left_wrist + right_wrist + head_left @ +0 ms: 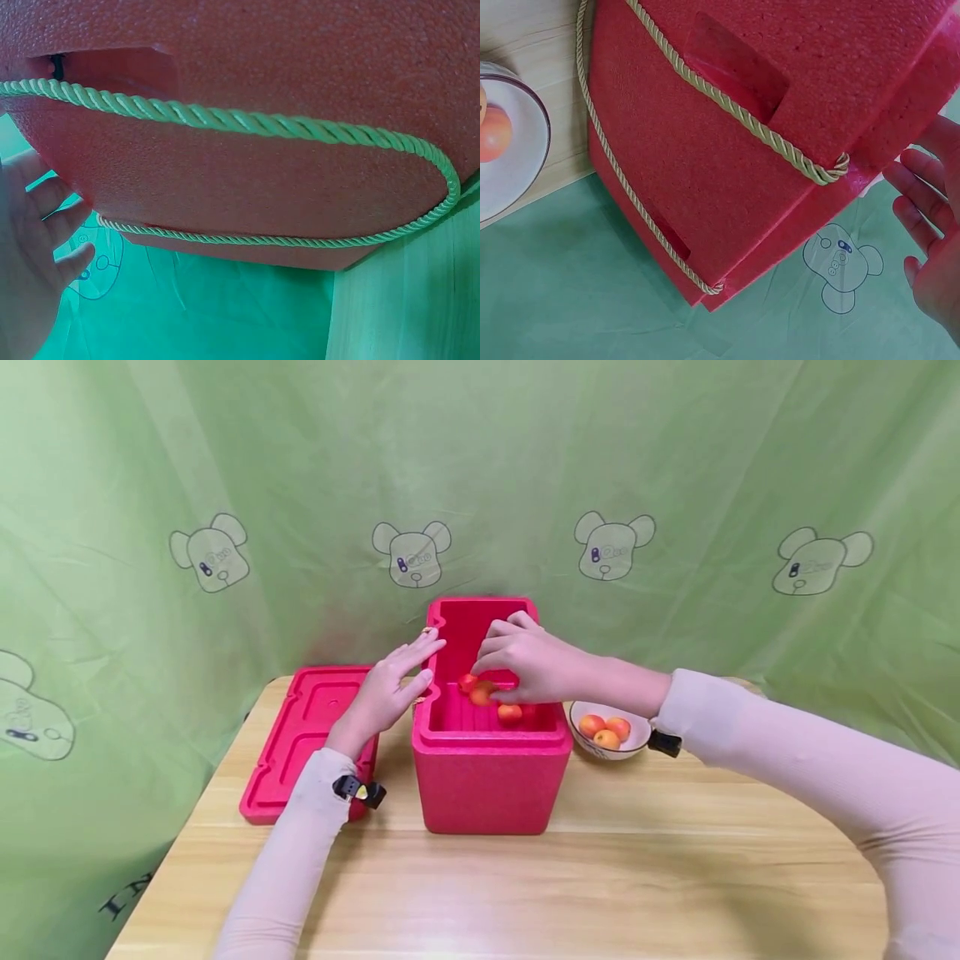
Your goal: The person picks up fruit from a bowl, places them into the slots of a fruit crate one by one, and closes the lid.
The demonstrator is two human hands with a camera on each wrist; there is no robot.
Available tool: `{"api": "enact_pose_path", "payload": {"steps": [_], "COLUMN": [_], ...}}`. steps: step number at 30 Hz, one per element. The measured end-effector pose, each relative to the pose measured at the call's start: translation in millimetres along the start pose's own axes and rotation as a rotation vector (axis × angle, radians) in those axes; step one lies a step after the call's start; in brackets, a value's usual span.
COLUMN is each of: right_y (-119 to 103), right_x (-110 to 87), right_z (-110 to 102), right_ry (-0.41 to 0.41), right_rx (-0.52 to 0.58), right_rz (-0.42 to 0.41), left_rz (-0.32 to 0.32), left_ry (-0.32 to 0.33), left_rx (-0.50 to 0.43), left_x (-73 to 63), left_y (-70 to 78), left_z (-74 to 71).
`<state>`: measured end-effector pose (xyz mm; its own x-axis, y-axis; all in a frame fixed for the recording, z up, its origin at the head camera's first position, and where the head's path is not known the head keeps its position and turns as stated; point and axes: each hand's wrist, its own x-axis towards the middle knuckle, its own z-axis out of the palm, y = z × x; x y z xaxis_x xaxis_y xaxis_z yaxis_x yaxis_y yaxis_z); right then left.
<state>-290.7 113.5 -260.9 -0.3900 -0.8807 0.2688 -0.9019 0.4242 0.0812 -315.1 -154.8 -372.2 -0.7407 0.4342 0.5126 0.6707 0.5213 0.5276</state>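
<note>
A red foam box [491, 789] stands uncovered on the table. Orange-red fruits that look like apricots show within its opening, one of them an apricot [510, 713] near the front wall and another a blurred apricot [481, 694] just below my right fingertips. My right hand [528, 658] hangs over the opening, thumb and fingers apart; in the right wrist view no fruit shows between them. At the box's left rim, my left hand [386, 687] reaches out with fingers extended, its fingertips at the edge. To the right, a white bowl [632, 748] holds several apricots [607, 739].
The red lid [315, 727] lies on the wooden table [652, 868] left of the box. Twisted rope handles [742, 116] run along the box's sides. Behind everything hangs a green curtain [510, 460] with bear-head prints.
</note>
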Motion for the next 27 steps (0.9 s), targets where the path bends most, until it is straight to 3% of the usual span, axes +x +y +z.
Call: {"api": "enact_pose_path", "payload": {"steps": [8,14,27], "right_y": [2.3,8.4,37.6], "right_x": [-4.6,-11.6,-56.8], "right_z": [-0.3,-1.6,-2.5], "right_ry": [0.02,0.059,0.223], "right_rx": [-0.006,-0.013,0.06], "right_rz": [0.001,0.016,0.163], "left_rz": [0.062,0.063,0.11], "left_ry": [-0.019,-0.042,0.01], "left_rx": [0.111,0.121,0.174], "left_x": [2.8,6.6,6.5], "left_y": [0.5,3.4,2.1], "left_z": [-6.2,-9.8,-7.6]}}
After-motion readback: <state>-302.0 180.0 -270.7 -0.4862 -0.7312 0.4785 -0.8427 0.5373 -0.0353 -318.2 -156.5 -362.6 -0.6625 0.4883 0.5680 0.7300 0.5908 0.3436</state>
